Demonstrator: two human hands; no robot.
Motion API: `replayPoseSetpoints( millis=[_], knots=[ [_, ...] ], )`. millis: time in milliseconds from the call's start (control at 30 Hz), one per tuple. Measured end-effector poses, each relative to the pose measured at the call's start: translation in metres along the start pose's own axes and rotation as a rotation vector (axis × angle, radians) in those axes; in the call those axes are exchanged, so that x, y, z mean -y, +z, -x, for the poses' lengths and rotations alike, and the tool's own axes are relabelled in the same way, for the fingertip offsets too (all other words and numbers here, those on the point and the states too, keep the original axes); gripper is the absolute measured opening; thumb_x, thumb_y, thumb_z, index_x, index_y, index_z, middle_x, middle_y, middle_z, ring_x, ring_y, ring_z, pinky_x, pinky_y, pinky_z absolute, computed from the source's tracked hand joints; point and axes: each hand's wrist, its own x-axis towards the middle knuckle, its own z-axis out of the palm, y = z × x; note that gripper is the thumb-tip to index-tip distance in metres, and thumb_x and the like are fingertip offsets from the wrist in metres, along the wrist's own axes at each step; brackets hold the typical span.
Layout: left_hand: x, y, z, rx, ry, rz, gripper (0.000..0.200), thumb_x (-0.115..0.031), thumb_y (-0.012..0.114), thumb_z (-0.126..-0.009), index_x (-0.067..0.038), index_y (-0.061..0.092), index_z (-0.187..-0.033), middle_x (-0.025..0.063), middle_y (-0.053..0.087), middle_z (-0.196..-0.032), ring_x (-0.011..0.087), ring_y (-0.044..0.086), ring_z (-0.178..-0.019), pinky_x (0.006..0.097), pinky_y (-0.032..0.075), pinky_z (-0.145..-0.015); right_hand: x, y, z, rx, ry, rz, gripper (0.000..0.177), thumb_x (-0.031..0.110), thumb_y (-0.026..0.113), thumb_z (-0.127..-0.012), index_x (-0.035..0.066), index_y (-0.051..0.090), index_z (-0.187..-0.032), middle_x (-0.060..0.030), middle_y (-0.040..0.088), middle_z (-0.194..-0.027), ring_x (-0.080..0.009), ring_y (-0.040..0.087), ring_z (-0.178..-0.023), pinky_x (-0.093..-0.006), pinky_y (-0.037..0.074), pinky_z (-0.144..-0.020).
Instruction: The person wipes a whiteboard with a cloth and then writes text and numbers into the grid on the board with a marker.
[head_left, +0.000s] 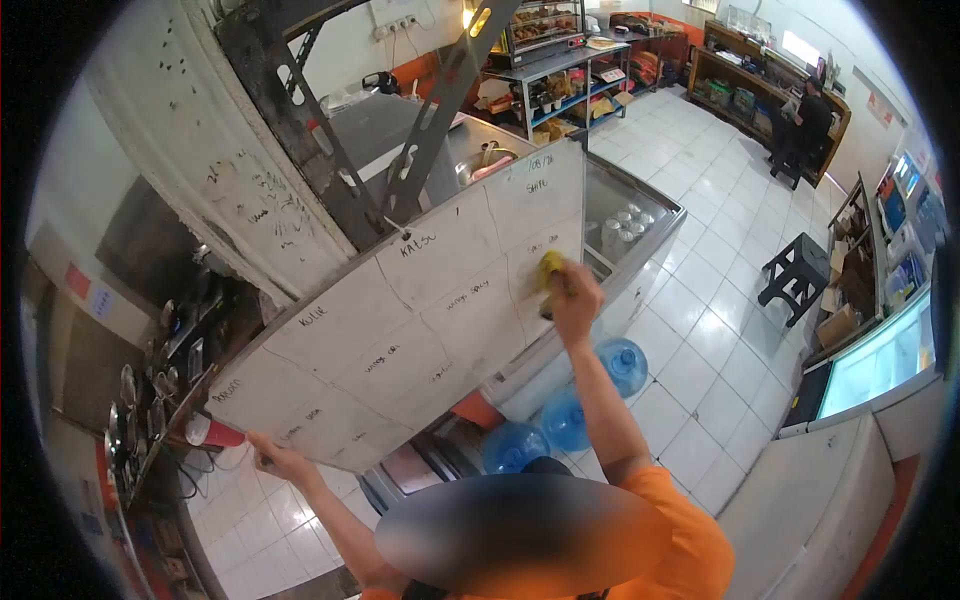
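Observation:
A whiteboard hangs tilted in front of me, ruled into boxes with handwritten words. My right hand presses a yellow sponge-like cloth against the board's right part, fingers closed round it, beside some writing. Down at the board's lower left corner, my left hand has its fingers bent at the bottom edge, near a red and white cup.
Blue water bottles stand on the tiled floor below the board. A black stool is at the right. A person sits at the far counter. Metal brackets rise behind the board.

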Motion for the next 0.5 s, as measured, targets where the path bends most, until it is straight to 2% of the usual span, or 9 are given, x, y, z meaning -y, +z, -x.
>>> replayPoseSetpoints(
  millis=[33,133,233,333,367,467,500],
  knots=[
    [0.005,-0.002,-0.003,-0.006,0.012,-0.012,0.068,-0.055,0.051,-0.099,0.012,0.063,-0.091,0.0156,0.064,-0.090,0.0189,0.060,-0.080,0.0347,0.050,-0.069,-0.008,0.000,-0.006,-0.050,0.231,-0.084,0.025,0.000,0.070,-0.076,0.001,0.072,-0.101,-0.0153,0.072,-0.095,-0.0284,0.071,-0.086,-0.0357,0.054,-0.076],
    [0.005,0.004,-0.002,-0.077,0.055,-0.064,0.067,-0.053,0.050,-0.100,0.012,0.064,-0.092,0.0161,0.065,-0.090,0.0197,0.060,-0.079,0.0352,0.050,-0.069,-0.011,0.004,-0.014,-0.132,0.417,-0.170,0.023,-0.002,0.067,-0.081,0.001,0.072,-0.103,-0.0140,0.072,-0.096,-0.0262,0.070,-0.085,-0.0328,0.053,-0.078],
    [0.007,0.002,-0.005,-0.046,0.011,-0.026,0.067,-0.052,0.050,-0.100,0.013,0.064,-0.093,0.0170,0.065,-0.092,0.0204,0.060,-0.081,0.0356,0.051,-0.070,0.011,0.000,0.007,-0.013,0.000,-0.087,0.023,0.003,0.069,-0.081,0.000,0.072,-0.103,-0.0156,0.071,-0.093,-0.0269,0.070,-0.080,-0.0341,0.054,-0.074],
    [0.003,0.003,-0.004,-0.021,0.015,0.001,0.067,-0.052,0.051,-0.100,0.013,0.064,-0.094,0.0179,0.065,-0.095,0.0211,0.061,-0.084,0.0363,0.051,-0.071,-0.014,-0.003,-0.004,-0.020,0.119,-0.041,0.022,0.004,0.068,-0.082,0.001,0.072,-0.104,-0.0158,0.071,-0.094,-0.0267,0.070,-0.081,-0.0339,0.054,-0.074],
    [0.001,0.004,-0.004,-0.025,0.033,0.006,0.067,-0.052,0.051,-0.100,0.014,0.064,-0.095,0.0181,0.065,-0.095,0.0213,0.061,-0.085,0.0365,0.051,-0.071,-0.018,0.000,-0.014,-0.102,0.337,-0.168,0.022,0.002,0.067,-0.082,0.002,0.072,-0.103,-0.0163,0.071,-0.096,-0.0268,0.070,-0.084,-0.0340,0.054,-0.076],
    [0.021,-0.001,-0.010,-0.111,-0.017,-0.035,0.067,-0.052,0.051,-0.100,0.013,0.064,-0.098,0.0181,0.065,-0.097,0.0216,0.061,-0.086,0.0366,0.051,-0.072,-0.011,0.002,-0.019,-0.091,0.210,-0.073,0.022,0.002,0.067,-0.081,0.002,0.072,-0.103,-0.0160,0.071,-0.096,-0.0268,0.070,-0.086,-0.0340,0.054,-0.077],
    [0.018,0.001,-0.010,-0.088,-0.006,-0.002,0.067,-0.053,0.051,-0.100,0.013,0.064,-0.099,0.0182,0.065,-0.098,0.0219,0.061,-0.086,0.0365,0.051,-0.073,-0.004,-0.002,-0.013,0.001,0.082,-0.063,0.022,0.003,0.067,-0.081,0.002,0.072,-0.103,-0.0155,0.072,-0.098,-0.0281,0.070,-0.087,-0.0348,0.054,-0.078]
  ],
)
